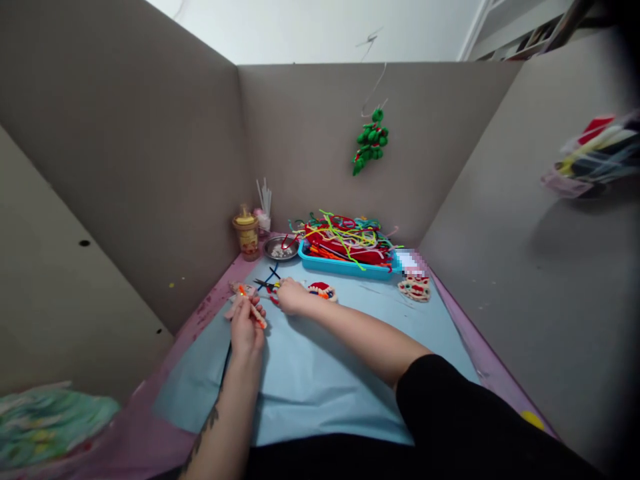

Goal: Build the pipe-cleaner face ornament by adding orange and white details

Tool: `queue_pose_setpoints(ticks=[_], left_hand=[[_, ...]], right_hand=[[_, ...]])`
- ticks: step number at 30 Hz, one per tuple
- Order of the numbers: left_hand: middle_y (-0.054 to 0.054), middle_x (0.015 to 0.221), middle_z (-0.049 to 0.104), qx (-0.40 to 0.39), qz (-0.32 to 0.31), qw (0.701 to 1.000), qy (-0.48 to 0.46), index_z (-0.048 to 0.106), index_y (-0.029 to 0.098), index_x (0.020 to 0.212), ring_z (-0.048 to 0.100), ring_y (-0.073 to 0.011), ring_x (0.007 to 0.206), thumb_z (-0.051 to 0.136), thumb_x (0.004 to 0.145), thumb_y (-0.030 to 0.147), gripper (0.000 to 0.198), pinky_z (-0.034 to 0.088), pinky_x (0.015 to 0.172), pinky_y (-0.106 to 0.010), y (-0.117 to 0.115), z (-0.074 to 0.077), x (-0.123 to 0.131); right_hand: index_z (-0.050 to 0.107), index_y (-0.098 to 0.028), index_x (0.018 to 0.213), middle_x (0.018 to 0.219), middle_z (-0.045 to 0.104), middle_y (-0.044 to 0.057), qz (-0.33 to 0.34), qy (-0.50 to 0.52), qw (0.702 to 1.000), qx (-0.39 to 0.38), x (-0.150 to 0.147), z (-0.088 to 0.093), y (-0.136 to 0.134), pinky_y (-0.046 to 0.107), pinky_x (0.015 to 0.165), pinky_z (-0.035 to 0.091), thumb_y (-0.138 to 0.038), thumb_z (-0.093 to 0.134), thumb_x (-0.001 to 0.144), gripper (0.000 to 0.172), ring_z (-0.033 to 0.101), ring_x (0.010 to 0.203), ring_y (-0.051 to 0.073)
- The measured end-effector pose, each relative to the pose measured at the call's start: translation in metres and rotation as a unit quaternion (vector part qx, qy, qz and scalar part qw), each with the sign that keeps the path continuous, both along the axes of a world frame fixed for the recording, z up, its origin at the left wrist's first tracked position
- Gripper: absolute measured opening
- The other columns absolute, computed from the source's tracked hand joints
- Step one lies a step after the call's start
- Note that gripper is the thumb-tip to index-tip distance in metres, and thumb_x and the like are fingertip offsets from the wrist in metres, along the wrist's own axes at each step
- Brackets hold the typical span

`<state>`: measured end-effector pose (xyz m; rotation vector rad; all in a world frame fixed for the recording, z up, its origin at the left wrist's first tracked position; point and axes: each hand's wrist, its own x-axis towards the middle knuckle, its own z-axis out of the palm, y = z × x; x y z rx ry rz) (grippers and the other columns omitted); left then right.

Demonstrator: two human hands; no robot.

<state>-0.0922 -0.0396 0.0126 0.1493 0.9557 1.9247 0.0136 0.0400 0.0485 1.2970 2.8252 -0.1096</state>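
Note:
My left hand [245, 325] is closed around a small cream-and-orange knitted-looking piece [259, 316], with bright orange at its upper end. To its right, my right hand [293, 296] is closed at the handles of small scissors [263, 284], whose dark pointed blades face left over the cloth. Its fingers partly hide the handles, where some yellow and red show. Behind the right wrist lies a round red-and-cream crafted piece [323, 291], partly covered by the forearm. A dark blue strand [273, 271] rests just beyond the scissors.
A blue tray [345, 268] heaped with colourful strands stands at the back, beside a metal dish [281, 249] and a yellow-lidded cup [248, 235]. Another cream crafted piece [415, 289] lies right. Grey panels enclose three sides; a green ornament [371, 141] hangs at the back.

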Motion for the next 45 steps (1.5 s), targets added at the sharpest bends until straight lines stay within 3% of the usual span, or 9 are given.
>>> queue_pose_setpoints(ticks=[4, 9, 12, 18, 24, 31, 37, 40, 45], left_hand=[[0.004, 0.064, 0.062, 0.028, 0.044, 0.999, 0.013, 0.060, 0.015, 0.081, 0.053, -0.0057, 0.050, 0.072, 0.072, 0.032, 0.022, 0.042, 0.053, -0.018, -0.004, 0.001, 0.001], [0.004, 0.072, 0.062, 0.052, 0.112, 0.988, 0.088, 0.058, 0.017, 0.077, 0.055, -0.0061, 0.060, 0.076, 0.066, 0.042, 0.034, 0.045, 0.064, -0.020, -0.011, 0.006, 0.008], [0.000, 0.086, 0.065, 0.060, 0.045, 0.986, 0.148, 0.061, 0.017, 0.080, 0.060, -0.0097, 0.078, 0.077, 0.065, 0.043, 0.033, 0.046, 0.072, -0.022, -0.005, 0.019, 0.015], [0.001, 0.076, 0.063, 0.131, -0.175, 0.965, 0.145, 0.060, 0.016, 0.078, 0.058, -0.0094, 0.065, 0.078, 0.064, 0.039, 0.032, 0.044, 0.057, -0.019, 0.028, 0.058, 0.038], [-0.001, 0.071, 0.065, 0.082, -0.321, 0.934, 0.132, 0.064, 0.013, 0.090, 0.055, -0.0076, 0.049, 0.082, 0.060, 0.036, 0.041, 0.042, 0.046, -0.018, 0.050, 0.076, 0.070], [-0.002, 0.069, 0.062, 0.106, -0.448, 0.866, 0.195, 0.063, 0.014, 0.080, 0.055, -0.0104, 0.054, 0.080, 0.063, 0.038, 0.034, 0.044, 0.049, -0.021, 0.091, 0.100, 0.097], [-0.002, 0.068, 0.064, 0.120, -0.275, 0.840, 0.451, 0.065, 0.016, 0.075, 0.055, -0.0124, 0.060, 0.073, 0.069, 0.040, 0.026, 0.041, 0.055, -0.021, 0.140, 0.111, 0.099], [-0.003, 0.070, 0.067, 0.112, -0.170, 0.817, 0.540, 0.069, 0.017, 0.078, 0.058, -0.0150, 0.064, 0.073, 0.069, 0.033, 0.019, 0.042, 0.060, -0.023, 0.154, 0.106, 0.102], [-0.003, 0.077, 0.071, 0.124, -0.141, 0.807, 0.559, 0.073, 0.021, 0.080, 0.060, -0.0177, 0.068, 0.075, 0.068, 0.031, 0.016, 0.043, 0.066, -0.025, 0.154, 0.100, 0.108]], right_hand=[[0.068, -0.007, 0.094, 0.119, 0.056, 0.022, -0.083, 0.088, 0.992, 0.021, 0.012, 0.028, 0.024, 0.038, 0.085, 0.046, -0.019, 0.054, 0.083, 0.022, 0.050, 0.111, 0.032], [0.063, -0.012, 0.074, 0.082, 0.064, 0.010, -0.182, 0.312, 0.923, -0.135, 0.034, 0.063, 0.053, 0.029, 0.071, 0.045, -0.019, 0.049, 0.085, 0.019, 0.058, 0.080, 0.019], [0.058, -0.014, 0.073, 0.074, 0.062, 0.004, -0.168, 0.463, 0.834, -0.248, 0.051, 0.067, 0.049, 0.025, 0.065, 0.044, -0.022, 0.050, 0.084, 0.016, 0.056, 0.069, 0.013], [0.059, -0.017, 0.080, 0.098, 0.067, 0.003, -0.031, 0.667, 0.530, -0.523, 0.085, 0.048, -0.001, 0.026, 0.075, 0.050, -0.024, 0.071, 0.070, 0.017, 0.062, 0.081, 0.013], [0.059, -0.018, 0.082, 0.094, 0.070, 0.005, -0.065, 0.702, 0.404, -0.583, 0.114, 0.032, -0.016, 0.034, 0.084, 0.051, -0.039, 0.060, 0.085, 0.021, 0.067, 0.086, 0.017], [0.064, -0.016, 0.085, 0.067, 0.060, -0.002, -0.054, 0.675, 0.485, -0.553, 0.148, 0.028, 0.012, 0.024, 0.061, 0.046, -0.032, 0.081, 0.062, 0.033, 0.055, 0.059, 0.010], [0.059, -0.017, 0.082, 0.073, 0.059, -0.001, -0.150, 0.626, 0.697, -0.316, 0.180, 0.031, 0.036, 0.023, 0.059, 0.040, -0.034, 0.083, 0.057, 0.038, 0.051, 0.064, 0.011], [0.051, -0.019, 0.079, 0.069, 0.052, -0.003, -0.137, 0.577, 0.748, -0.299, 0.187, 0.031, 0.038, 0.024, 0.057, 0.039, -0.048, 0.074, 0.066, 0.040, 0.046, 0.061, 0.010], [0.047, -0.020, 0.086, 0.081, 0.051, 0.002, -0.099, 0.503, 0.809, -0.288, 0.188, 0.025, 0.038, 0.027, 0.062, 0.043, -0.072, 0.050, 0.076, 0.053, 0.048, 0.070, 0.014]])
